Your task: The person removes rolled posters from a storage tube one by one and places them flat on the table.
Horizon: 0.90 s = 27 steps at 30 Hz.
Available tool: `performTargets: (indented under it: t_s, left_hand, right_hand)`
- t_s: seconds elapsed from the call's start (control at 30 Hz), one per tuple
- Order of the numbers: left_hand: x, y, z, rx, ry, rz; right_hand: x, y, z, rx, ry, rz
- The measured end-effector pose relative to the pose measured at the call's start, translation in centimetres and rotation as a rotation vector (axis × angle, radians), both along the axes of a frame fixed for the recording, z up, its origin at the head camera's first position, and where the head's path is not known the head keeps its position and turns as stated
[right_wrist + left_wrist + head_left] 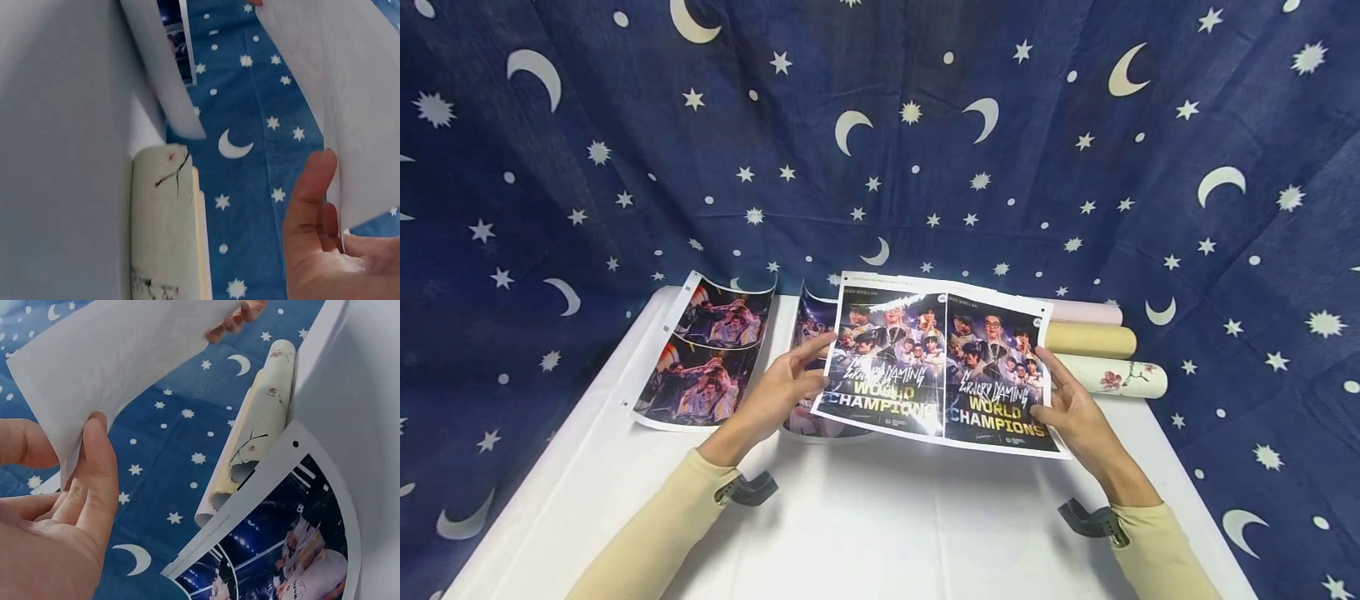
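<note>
Between the two hands a glossy printed poster sheet (891, 358) is held above the table, its two matching panels reading "World Champions". My left hand (782, 387) pinches its left edge between thumb and fingers. At the opposite edge my right hand (1075, 417) pinches the sheet the same way. Both wrist views show the sheet's plain white back (94, 362). Behind and partly under it lies a second printed sheet (827, 427), mostly hidden. Another printed sheet (703, 358) with two stacked photos lies at the table's left, its edges curling up.
Three rolls lie at the right back of the white table (865, 517): a pink roll (1097, 313), a yellow roll (1093, 340) and a cream roll with flowers (1131, 377). A dark blue curtain (917, 200) with moons and stars hangs behind.
</note>
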<state>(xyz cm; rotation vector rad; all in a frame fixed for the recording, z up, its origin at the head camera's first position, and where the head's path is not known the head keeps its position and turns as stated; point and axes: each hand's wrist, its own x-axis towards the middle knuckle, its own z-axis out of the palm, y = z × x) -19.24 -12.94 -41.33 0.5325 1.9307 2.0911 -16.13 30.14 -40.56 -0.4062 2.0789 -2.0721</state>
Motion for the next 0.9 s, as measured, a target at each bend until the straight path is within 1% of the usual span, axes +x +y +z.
performTargets:
  t_s: [0.1,0.2,0.3,0.37,0.47,0.53,0.6,0.63,0.73,0.87,0.9]
  left_hand:
    - [0.0,0.5,-0.4,-0.001,-0.006,-0.011]
    - [0.1,1.3,-0.9,-0.026,-0.017,-0.014]
    - [0.3,2.6,-1.1,-0.046,-0.039,-0.024]
    - [0.5,3.6,-1.2,-0.048,-0.068,-0.032]
    - [0.7,5.1,-1.3,-0.059,-0.080,-0.045]
    - [0.9,5.8,-1.5,-0.062,-0.082,-0.051]
    - [1.1,6.5,-1.7,-0.075,-0.062,-0.054]
    - [1.2,6.9,-1.9,-0.076,-0.064,-0.058]
    - [1.4,7.9,-2.5,-0.084,-0.083,-0.051]
    - [1.8,9.5,-3.4,-0.093,-0.099,-0.049]
    - [1.9,9.9,-3.6,-0.081,-0.102,-0.061]
  right_hand:
    - [-0.2,1.0,-0.2,0.022,-0.031,0.004]
    - [-0.3,2.3,-0.4,0.053,-0.075,0.008]
    - [-0.4,3.8,-0.7,0.121,-0.109,0.022]
    - [-0.4,4.9,-0.9,0.184,-0.120,0.028]
    - [-0.4,6.3,-1.2,0.268,-0.126,0.042]
    - [-0.4,7.0,-1.5,0.297,-0.125,0.052]
    - [-0.2,7.5,-1.6,0.317,-0.123,0.061]
    - [-0.2,7.7,-1.6,0.327,-0.119,0.062]
    - [0.0,8.2,-1.6,0.384,-0.117,0.038]
    - [0.3,9.0,-1.3,0.541,-0.107,-0.019]
    - [0.3,9.2,-1.3,0.582,-0.105,-0.033]
